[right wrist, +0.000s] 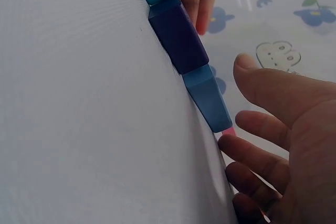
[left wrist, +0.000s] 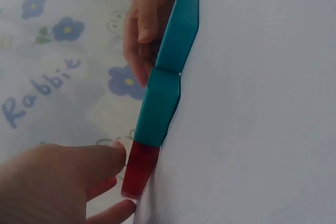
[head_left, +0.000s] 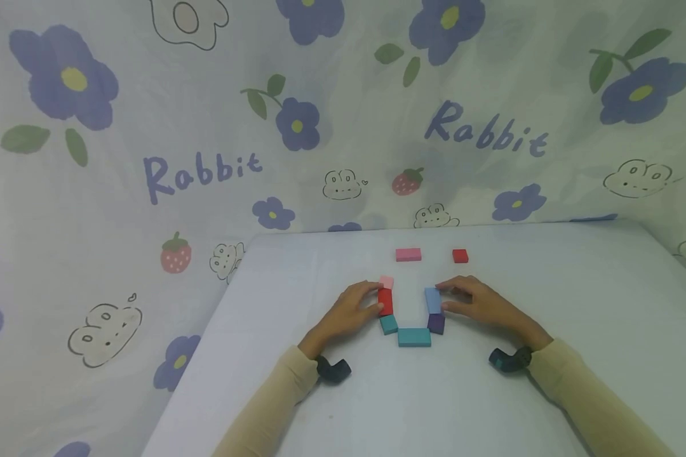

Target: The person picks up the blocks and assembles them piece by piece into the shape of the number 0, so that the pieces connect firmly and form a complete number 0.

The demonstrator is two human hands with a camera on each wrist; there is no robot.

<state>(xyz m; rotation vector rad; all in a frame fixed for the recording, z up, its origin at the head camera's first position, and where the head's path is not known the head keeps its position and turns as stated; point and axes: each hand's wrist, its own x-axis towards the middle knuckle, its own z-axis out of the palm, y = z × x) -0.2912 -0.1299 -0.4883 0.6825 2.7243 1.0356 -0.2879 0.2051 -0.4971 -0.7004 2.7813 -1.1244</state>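
Several coloured blocks form a U on the white table. My left hand (head_left: pixel 351 309) lies along its left side, fingertips at the small pink block (head_left: pixel 387 281) and thumb by the red block (head_left: pixel 385 302). Beside the light blue block (head_left: pixel 432 301) is my right hand (head_left: pixel 480 306), thumb and fingers loosely bent at its outer edge, pinching nothing. A short teal block (head_left: pixel 389 325) and a dark purple block (head_left: pixel 436 324) make the lower corners. Between them, a longer teal block (head_left: pixel 414 337) closes the bottom. In the right wrist view the right thumb stands apart from the blocks.
Beyond the U lie a long pink block (head_left: pixel 408 254) and a separate small red block (head_left: pixel 460 256). A curtain (head_left: pixel 343 146) printed with flowers and rabbits hangs behind and to the left of the table (head_left: pixel 331 406). Dark bands with cameras sit on both wrists.
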